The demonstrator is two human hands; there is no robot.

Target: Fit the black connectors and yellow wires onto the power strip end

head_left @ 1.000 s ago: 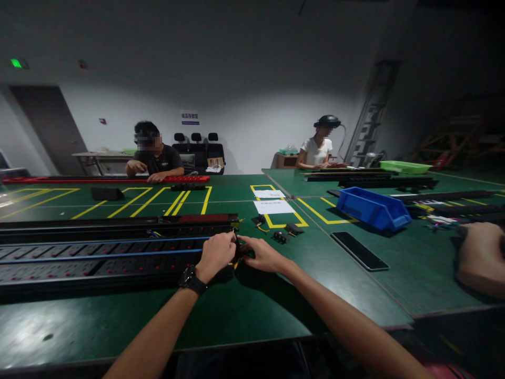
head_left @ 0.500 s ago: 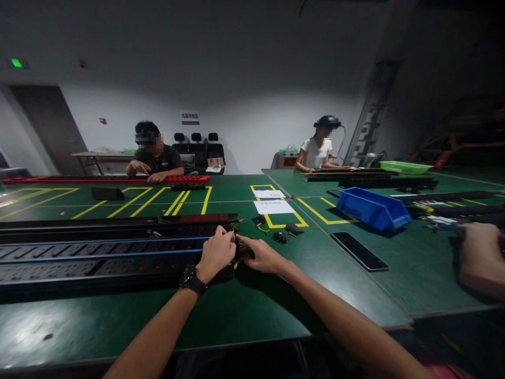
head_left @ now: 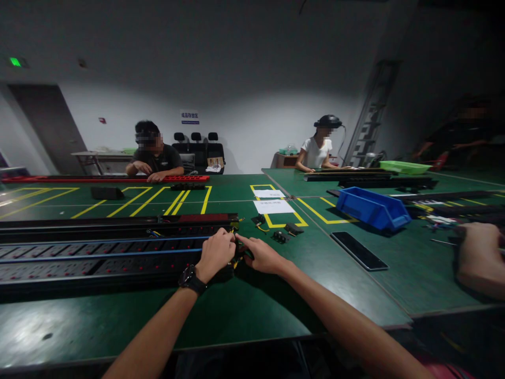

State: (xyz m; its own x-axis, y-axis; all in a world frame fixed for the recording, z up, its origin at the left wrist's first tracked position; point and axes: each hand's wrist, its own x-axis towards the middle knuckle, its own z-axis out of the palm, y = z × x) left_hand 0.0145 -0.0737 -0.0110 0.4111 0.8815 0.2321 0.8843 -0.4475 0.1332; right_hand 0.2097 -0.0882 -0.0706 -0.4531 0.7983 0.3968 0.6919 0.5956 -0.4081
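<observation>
Long black socket strips [head_left: 150, 260] with red dots and blue edges lie side by side on the green table [head_left: 130, 326]. At their right end, my left hand [head_left: 216, 253], a black watch on its wrist, rests with fingers bent and pressed together on the end of a strip. My right hand [head_left: 260, 255] meets it from the right, index finger stretched to the strip's end and the other fingers curled. Between the fingertips is a small dark end part with yellow wires, mostly hidden. Small black parts [head_left: 281, 237] lie just beyond my right hand.
A phone [head_left: 359, 251] and a blue bin [head_left: 373, 209] are on the right, near another person's hand [head_left: 481, 258]. White papers [head_left: 273, 207] lie ahead. Two people work across the table, by a red strip [head_left: 106, 179] and a green tray [head_left: 405, 167].
My hands stay almost where they were. At the far right, a thin rod now shows beside the other person's hand, and a dark-clothed person has come into view in the background.
</observation>
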